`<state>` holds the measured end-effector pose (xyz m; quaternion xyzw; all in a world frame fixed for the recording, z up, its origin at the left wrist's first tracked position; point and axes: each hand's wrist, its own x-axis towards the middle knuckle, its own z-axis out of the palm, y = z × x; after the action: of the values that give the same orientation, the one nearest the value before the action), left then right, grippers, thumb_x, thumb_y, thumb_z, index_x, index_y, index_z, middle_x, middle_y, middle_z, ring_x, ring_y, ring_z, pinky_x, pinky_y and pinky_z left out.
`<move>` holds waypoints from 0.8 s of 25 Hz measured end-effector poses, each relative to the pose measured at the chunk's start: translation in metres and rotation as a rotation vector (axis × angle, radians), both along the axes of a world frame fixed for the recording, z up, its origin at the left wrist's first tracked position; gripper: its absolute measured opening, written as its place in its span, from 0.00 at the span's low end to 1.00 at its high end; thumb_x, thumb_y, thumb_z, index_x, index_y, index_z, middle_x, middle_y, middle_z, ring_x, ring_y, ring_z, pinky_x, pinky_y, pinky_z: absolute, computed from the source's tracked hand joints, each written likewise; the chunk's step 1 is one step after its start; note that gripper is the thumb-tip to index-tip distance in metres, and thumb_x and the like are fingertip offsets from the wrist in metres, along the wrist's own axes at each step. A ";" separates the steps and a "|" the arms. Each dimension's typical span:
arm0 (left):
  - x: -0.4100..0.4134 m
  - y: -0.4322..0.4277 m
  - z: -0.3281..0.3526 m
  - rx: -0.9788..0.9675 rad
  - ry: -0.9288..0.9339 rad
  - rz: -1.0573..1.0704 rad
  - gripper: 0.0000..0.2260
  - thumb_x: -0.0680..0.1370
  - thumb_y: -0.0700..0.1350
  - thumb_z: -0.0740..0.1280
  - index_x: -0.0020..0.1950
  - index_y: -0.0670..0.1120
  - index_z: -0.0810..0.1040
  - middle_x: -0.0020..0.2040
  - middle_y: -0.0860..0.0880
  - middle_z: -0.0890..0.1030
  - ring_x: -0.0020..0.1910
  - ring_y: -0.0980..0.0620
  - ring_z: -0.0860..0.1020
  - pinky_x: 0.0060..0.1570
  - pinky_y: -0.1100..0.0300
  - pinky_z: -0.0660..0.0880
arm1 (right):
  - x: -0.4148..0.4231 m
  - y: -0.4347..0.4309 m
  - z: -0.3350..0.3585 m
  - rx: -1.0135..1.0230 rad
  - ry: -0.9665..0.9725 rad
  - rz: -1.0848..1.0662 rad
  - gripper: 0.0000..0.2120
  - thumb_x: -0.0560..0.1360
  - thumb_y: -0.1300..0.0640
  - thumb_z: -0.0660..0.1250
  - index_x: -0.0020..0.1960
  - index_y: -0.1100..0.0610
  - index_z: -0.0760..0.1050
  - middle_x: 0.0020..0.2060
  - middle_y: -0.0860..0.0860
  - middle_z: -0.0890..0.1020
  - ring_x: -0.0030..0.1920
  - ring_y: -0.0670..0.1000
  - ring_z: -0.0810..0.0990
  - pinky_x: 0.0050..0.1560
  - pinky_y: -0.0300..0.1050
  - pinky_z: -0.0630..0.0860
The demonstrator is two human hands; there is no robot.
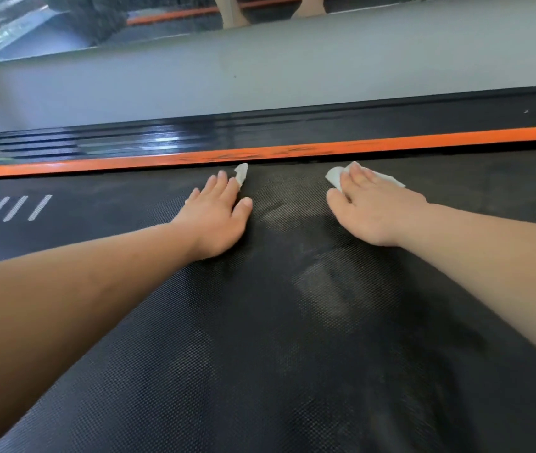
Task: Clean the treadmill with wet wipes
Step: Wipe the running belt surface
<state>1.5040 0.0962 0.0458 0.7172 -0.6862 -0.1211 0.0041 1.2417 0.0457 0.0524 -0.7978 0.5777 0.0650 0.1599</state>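
Black treadmill belt (260,354) under a two-handed wipe | left hand (217,214) flat, fingers straight and together, pressing a wet wipe (241,173) | right hand (371,210) likewise on a second wipe (333,176) | both near the orange strip (391,143), palms flat, apparently to spread pressure.

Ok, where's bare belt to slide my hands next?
The belt lies bare between left hand and right hand, up to the orange strip; also from left hand to the white stripes. Crowded by the strip: left wipe, right wipe.
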 end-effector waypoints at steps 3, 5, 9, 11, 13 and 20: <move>-0.032 0.001 0.001 0.017 0.161 -0.181 0.24 0.86 0.52 0.50 0.83 0.50 0.54 0.84 0.48 0.51 0.82 0.52 0.49 0.80 0.50 0.45 | 0.001 -0.007 -0.003 0.005 0.002 -0.042 0.38 0.81 0.33 0.41 0.84 0.54 0.43 0.83 0.49 0.42 0.82 0.48 0.40 0.81 0.57 0.46; -0.037 0.001 0.002 0.065 0.170 -0.317 0.25 0.87 0.51 0.51 0.84 0.52 0.49 0.84 0.53 0.46 0.82 0.56 0.44 0.81 0.52 0.42 | 0.003 -0.006 -0.004 0.008 -0.021 -0.020 0.39 0.81 0.33 0.43 0.84 0.55 0.42 0.83 0.51 0.41 0.82 0.49 0.39 0.81 0.54 0.44; -0.037 0.000 0.008 -0.076 0.197 -0.225 0.22 0.86 0.45 0.55 0.81 0.49 0.63 0.82 0.52 0.59 0.81 0.53 0.56 0.79 0.58 0.52 | -0.011 -0.004 -0.008 -0.021 -0.047 -0.025 0.38 0.81 0.34 0.44 0.84 0.53 0.43 0.83 0.49 0.42 0.82 0.49 0.40 0.81 0.56 0.47; -0.040 -0.008 0.017 -0.223 0.090 -0.242 0.19 0.83 0.40 0.59 0.73 0.49 0.74 0.75 0.52 0.71 0.74 0.48 0.69 0.74 0.53 0.65 | -0.008 -0.001 -0.005 -0.049 -0.048 -0.021 0.37 0.81 0.35 0.44 0.84 0.53 0.44 0.83 0.50 0.43 0.82 0.49 0.41 0.80 0.56 0.48; -0.041 -0.019 0.022 -0.304 -0.087 -0.274 0.14 0.80 0.42 0.63 0.63 0.50 0.82 0.66 0.52 0.77 0.66 0.44 0.73 0.67 0.48 0.70 | -0.006 0.001 -0.003 -0.060 -0.063 -0.014 0.37 0.81 0.37 0.44 0.84 0.54 0.45 0.83 0.50 0.43 0.82 0.49 0.42 0.79 0.56 0.48; -0.061 -0.007 0.023 -0.123 0.080 0.154 0.06 0.80 0.44 0.66 0.50 0.53 0.81 0.49 0.53 0.81 0.53 0.47 0.79 0.50 0.59 0.72 | -0.022 0.023 0.010 -0.059 -0.029 0.145 0.34 0.79 0.35 0.44 0.79 0.52 0.63 0.82 0.48 0.56 0.79 0.52 0.60 0.69 0.60 0.70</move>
<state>1.4427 0.0890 0.0684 0.7608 -0.6344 -0.1067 0.0851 1.2195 0.0683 0.0622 -0.8426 0.5180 0.0478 0.1394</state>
